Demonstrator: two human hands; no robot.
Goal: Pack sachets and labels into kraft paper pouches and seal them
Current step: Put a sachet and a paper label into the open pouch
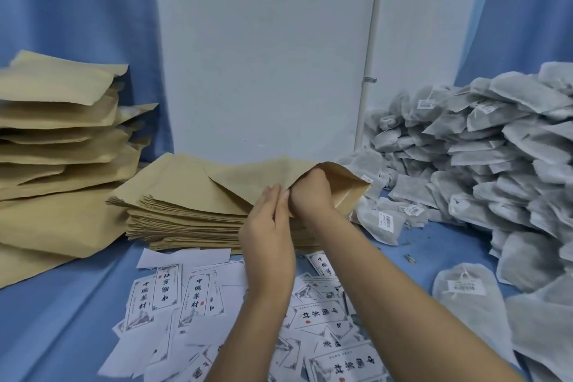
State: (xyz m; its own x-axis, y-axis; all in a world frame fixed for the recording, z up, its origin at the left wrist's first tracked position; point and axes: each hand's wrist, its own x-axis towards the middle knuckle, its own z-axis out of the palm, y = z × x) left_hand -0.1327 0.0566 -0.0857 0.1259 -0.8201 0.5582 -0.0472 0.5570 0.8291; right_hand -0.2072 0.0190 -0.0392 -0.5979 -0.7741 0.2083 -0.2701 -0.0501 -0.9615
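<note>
A kraft paper pouch [273,178] lies on top of a stack of flat pouches [186,217] at the table's middle, its mouth facing right. My right hand [311,194] reaches into that open mouth; its fingers are hidden inside. My left hand [268,223] pinches the near edge of the pouch mouth and holds it up. A large heap of grey mesh sachets [483,170] with small white tags fills the right side. Printed white labels [198,295] are scattered on the blue cloth in front of me.
A tall pile of bulkier kraft pouches [59,121] stands at the left. One grey sachet [465,291] lies alone near my right forearm. A white wall panel and blue curtains close off the back. Blue cloth [62,319] covers the table.
</note>
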